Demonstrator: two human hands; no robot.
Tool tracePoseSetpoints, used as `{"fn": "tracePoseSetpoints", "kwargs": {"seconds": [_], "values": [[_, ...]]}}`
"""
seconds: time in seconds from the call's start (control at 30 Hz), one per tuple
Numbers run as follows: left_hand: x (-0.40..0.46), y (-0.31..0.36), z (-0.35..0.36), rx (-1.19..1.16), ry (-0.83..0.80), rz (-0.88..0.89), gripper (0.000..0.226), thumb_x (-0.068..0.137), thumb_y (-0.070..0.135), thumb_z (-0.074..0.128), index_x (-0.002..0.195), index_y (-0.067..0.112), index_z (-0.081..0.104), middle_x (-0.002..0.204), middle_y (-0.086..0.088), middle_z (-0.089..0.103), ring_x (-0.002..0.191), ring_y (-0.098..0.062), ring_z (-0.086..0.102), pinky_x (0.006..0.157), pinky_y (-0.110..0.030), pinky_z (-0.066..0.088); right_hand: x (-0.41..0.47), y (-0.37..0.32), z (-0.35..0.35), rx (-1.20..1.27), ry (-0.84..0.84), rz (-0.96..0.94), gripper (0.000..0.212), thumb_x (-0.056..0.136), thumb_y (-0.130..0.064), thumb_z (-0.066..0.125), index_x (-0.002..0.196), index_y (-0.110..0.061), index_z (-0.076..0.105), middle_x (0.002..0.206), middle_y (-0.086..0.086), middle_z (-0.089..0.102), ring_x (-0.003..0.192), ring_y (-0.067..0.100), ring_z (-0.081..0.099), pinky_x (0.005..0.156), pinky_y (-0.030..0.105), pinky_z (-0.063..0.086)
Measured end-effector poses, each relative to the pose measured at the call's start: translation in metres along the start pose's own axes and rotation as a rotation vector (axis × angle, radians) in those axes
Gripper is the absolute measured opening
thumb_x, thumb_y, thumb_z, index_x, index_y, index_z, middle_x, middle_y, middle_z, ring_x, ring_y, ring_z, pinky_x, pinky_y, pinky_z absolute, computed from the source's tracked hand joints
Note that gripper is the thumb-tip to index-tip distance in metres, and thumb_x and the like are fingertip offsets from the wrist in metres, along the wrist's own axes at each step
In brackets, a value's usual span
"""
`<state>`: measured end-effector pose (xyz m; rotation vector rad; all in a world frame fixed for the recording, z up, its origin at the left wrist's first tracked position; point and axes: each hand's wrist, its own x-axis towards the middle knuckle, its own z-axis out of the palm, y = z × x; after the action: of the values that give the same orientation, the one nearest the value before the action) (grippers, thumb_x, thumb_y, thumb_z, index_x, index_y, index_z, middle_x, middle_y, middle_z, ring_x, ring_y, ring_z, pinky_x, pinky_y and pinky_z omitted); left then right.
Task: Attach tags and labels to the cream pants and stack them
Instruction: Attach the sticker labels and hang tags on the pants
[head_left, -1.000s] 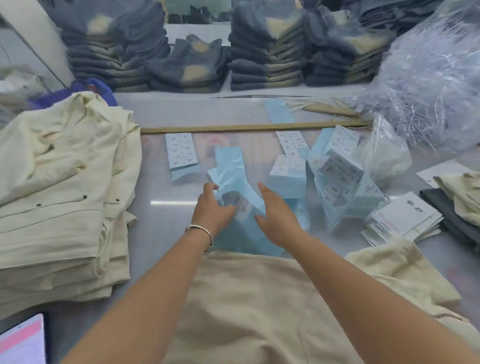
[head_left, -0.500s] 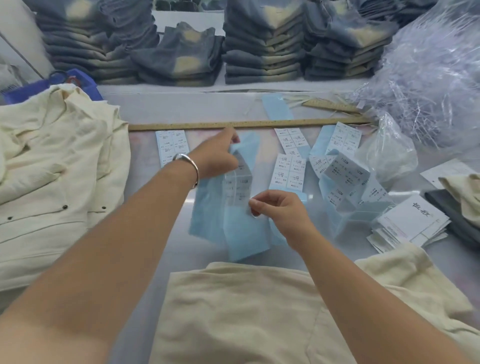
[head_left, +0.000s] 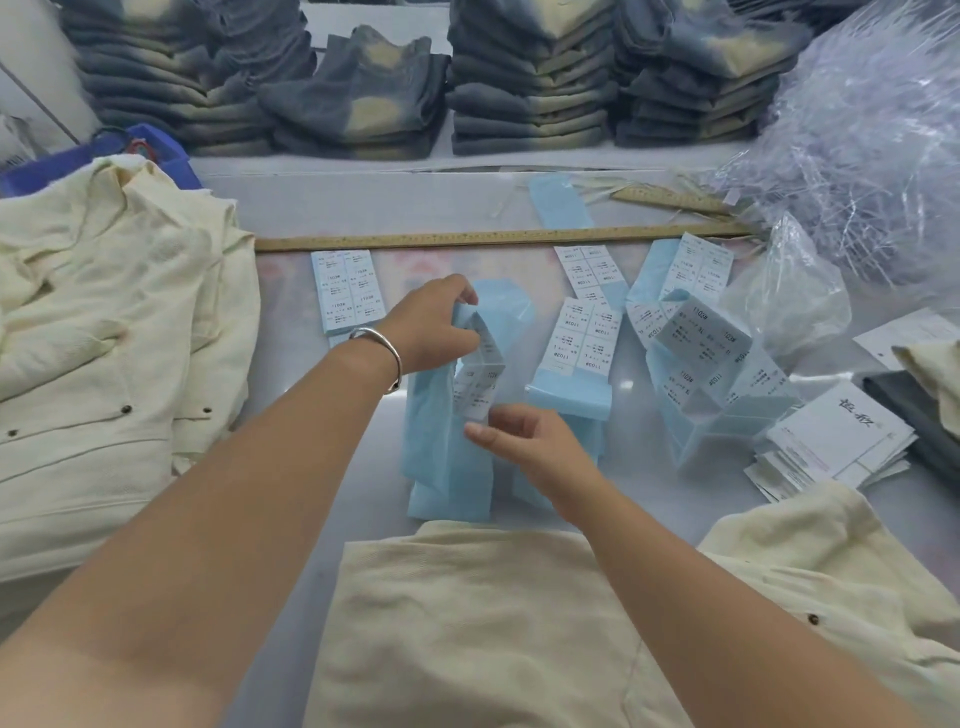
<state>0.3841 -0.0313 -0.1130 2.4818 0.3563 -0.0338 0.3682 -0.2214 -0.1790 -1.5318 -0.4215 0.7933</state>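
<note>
Bright, even, cool light fills the scene, with only soft, faint shadows. A small glare patch shines on the glossy surface (head_left: 621, 387) at centre right. Wide-angle distortion bends the ruler (head_left: 467, 240) and stretches the lower corners. Label print looks slightly soft.

The print on the label sheets (head_left: 586, 335) is way too small to read, just rows of tiny grey text. Left hand (head_left: 431, 325) covers the top of the blue backing strip (head_left: 449, 441) it's holding, and its fingertips are tucked behind the fold, so can't see the grip properly. Right hand (head_left: 524, 441) has its fingers curled right at the bottom label, can't tell if it's actually pinching it. Cream pants (head_left: 467, 623) at the front run off the bottom edge. The cream stack (head_left: 104, 338) is cut off on the left, and the plastic bag pile (head_left: 872, 130) on the right.
</note>
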Motion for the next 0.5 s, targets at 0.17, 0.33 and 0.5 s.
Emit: {"fn": "tracePoseSetpoints", "kwargs": {"seconds": [0.17, 0.33, 0.5], "values": [[-0.02, -0.003, 0.002, 0.298, 0.145, 0.2, 0.076, 0.077, 0.034, 0.074, 0.143, 0.02, 0.041, 0.145, -0.01, 0.038, 0.132, -0.032, 0.035, 0.11, -0.04, 0.032, 0.006, 0.001, 0.002, 0.034, 0.134, 0.008, 0.023, 0.09, 0.003, 0.058, 0.086, -0.016, 0.07, 0.069, -0.014, 0.071, 0.066, -0.001, 0.061, 0.063, 0.011, 0.045], [-0.052, -0.01, 0.027, 0.509, 0.281, 0.653, 0.021, 0.072, 0.032, 0.078, 0.088, 0.019, 0.073, 0.131, -0.009, 0.058, 0.122, -0.033, 0.048, 0.095, -0.046, 0.044, 0.009, -0.001, -0.008, 0.088, 0.178, 0.024, 0.024, 0.09, 0.002, 0.059, 0.082, -0.018, 0.069, 0.069, -0.007, 0.068, 0.067, 0.008, 0.058, 0.065, 0.019, 0.046], [-0.06, -0.017, 0.039, 0.446, 0.189, 0.503, 0.019, 0.071, 0.039, 0.082, 0.083, 0.026, 0.079, 0.134, -0.006, 0.058, 0.125, -0.035, 0.05, 0.101, -0.048, 0.042, 0.008, 0.0, -0.01, 0.044, 0.162, 0.012, 0.025, 0.09, 0.002, 0.059, 0.084, -0.019, 0.07, 0.077, 0.0, 0.067, 0.073, 0.013, 0.057, 0.068, 0.023, 0.045]]}}
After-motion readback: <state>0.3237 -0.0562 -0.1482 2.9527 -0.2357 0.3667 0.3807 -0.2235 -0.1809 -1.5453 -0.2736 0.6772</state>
